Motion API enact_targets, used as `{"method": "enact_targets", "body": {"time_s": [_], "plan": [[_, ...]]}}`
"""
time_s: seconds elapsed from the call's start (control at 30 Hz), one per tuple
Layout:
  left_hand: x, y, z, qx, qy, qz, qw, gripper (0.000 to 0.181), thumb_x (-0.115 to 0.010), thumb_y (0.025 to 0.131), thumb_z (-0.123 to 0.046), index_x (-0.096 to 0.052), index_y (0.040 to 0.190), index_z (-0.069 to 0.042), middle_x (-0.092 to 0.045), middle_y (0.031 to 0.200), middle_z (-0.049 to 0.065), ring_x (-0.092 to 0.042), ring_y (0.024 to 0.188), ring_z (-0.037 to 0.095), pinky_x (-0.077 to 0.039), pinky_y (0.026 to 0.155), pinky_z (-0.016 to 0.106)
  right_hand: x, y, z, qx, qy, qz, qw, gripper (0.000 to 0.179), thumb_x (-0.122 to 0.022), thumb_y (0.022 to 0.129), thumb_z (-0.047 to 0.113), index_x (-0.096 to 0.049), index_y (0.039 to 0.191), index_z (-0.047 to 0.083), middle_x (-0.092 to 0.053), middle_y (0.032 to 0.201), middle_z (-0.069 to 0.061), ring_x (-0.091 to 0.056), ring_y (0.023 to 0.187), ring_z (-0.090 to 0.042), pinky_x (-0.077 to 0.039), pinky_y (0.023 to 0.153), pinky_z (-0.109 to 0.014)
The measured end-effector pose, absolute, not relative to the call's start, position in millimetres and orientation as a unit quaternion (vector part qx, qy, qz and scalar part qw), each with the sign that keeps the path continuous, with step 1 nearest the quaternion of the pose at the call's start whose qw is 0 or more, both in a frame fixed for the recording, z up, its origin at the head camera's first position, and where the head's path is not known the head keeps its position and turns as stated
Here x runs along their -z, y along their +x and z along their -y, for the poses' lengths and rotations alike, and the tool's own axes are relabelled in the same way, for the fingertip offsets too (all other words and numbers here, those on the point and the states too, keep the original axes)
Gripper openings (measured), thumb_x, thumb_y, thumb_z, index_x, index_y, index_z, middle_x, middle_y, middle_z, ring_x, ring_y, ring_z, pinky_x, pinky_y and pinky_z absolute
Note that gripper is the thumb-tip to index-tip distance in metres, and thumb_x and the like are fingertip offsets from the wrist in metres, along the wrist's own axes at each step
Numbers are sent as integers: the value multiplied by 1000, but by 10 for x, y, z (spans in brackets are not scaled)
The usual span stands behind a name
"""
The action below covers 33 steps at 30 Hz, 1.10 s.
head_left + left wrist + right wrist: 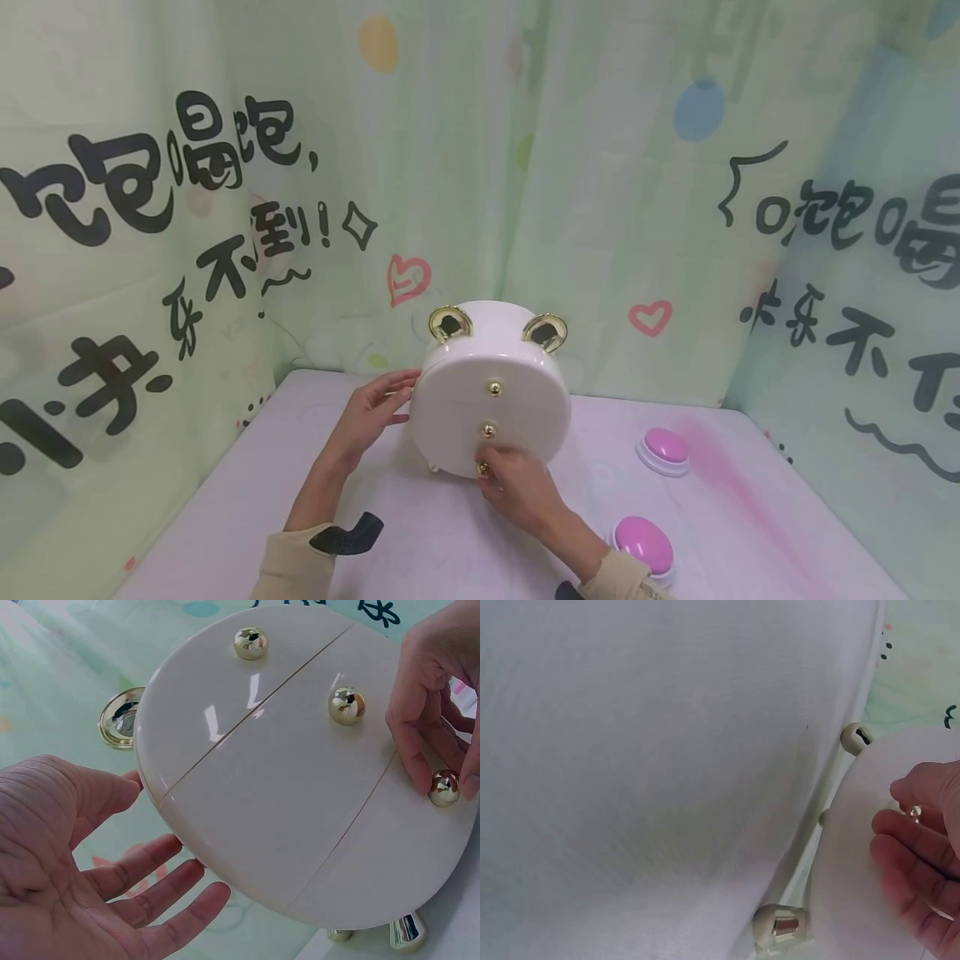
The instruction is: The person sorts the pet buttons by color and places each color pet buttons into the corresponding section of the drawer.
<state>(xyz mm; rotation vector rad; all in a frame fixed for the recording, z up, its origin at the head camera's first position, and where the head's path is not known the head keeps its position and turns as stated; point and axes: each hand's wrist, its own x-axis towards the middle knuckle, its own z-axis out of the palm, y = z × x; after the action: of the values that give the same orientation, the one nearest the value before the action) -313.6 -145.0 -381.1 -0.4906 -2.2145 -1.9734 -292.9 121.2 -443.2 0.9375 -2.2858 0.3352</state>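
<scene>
A glossy white rounded box (450, 417) with three drawer fronts stands upright on the table. Each front has a round gold knob, such as the top knob (495, 388) and the middle knob (489, 430). My right hand (525, 492) pinches the bottom knob (445, 788) between thumb and fingers. On the box's left side, my left hand (371, 412) rests its fingertips at the edge, fingers loosely extended. Seams between the drawer fronts show as thin lines in the left wrist view, and all fronts look flush.
Two gold ear-like rings, one a left ring (450, 323), top the box, and small gold feet (409, 930) support it. Two pink push buttons, a far one (666, 446) and a near one (643, 546), sit to the right. A printed curtain (465, 167) surrounds the table.
</scene>
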Motion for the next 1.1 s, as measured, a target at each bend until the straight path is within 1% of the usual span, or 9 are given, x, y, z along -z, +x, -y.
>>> {"method": "enact_targets", "body": {"time_s": [0.1, 0.27, 0.47, 0.6, 0.87, 1.1], "plan": [[3809, -3136, 1450, 654, -163, 735, 68, 38, -58, 106, -21, -60, 142, -9, -59, 144, 14, -57, 130, 34, -56, 98, 47, 4440, -2946, -1215, -110, 356, 868, 329, 28, -81, 69, 0, -67, 91, 12, -67, 71, 6, -59, 63, -10, -50, 57, -26], [3813, -3139, 1451, 654, -161, 736, 68, 38, -58, 106, -21, -60, 142, -9, -59, 144, 14, -56, 131, 34, -56, 99, 47, 4457, -2979, -1211, -86, 363, 855, 361, 26, -81, 69, 2, -65, 87, 13, -59, 62, 8, -53, 56, -12, -46, 52, -28], [3822, -3151, 1451, 655, -158, 736, 67, 38, -58, 106, -21, -60, 142, -10, -59, 144, 13, -56, 131, 33, -56, 99, 47, 4496, -3022, -1207, -84, 374, 841, 381, 28, -81, 68, 1, -63, 85, 13, -54, 58, 8, -48, 54, -11, -43, 51, -26], [3821, -3149, 1447, 654, -157, 737, 67, 38, -58, 106, -22, -60, 142, -10, -59, 144, 13, -56, 131, 33, -56, 99, 47, 4518, -3040, -1213, -85, 379, 839, 381, 27, -80, 68, -1, -62, 84, 13, -54, 60, 8, -48, 56, -10, -44, 51, -26], [3819, -3135, 1448, 655, -158, 736, 66, 38, -58, 106, -21, -59, 142, -9, -59, 144, 14, -56, 131, 34, -56, 99, 48, 4509, -3036, -1213, -83, 394, 838, 369, 26, -80, 72, -2, -61, 84, 11, -54, 61, 8, -46, 57, -11, -44, 52, -25], [3804, -3142, 1441, 653, -159, 737, 67, 38, -58, 106, -21, -60, 142, -9, -59, 144, 14, -56, 131, 34, -56, 99, 48, 4494, -3005, -1218, -88, 399, 844, 348, 26, -78, 74, -3, -59, 84, 11, -56, 66, 7, -43, 59, -8, -41, 52, -22]]}}
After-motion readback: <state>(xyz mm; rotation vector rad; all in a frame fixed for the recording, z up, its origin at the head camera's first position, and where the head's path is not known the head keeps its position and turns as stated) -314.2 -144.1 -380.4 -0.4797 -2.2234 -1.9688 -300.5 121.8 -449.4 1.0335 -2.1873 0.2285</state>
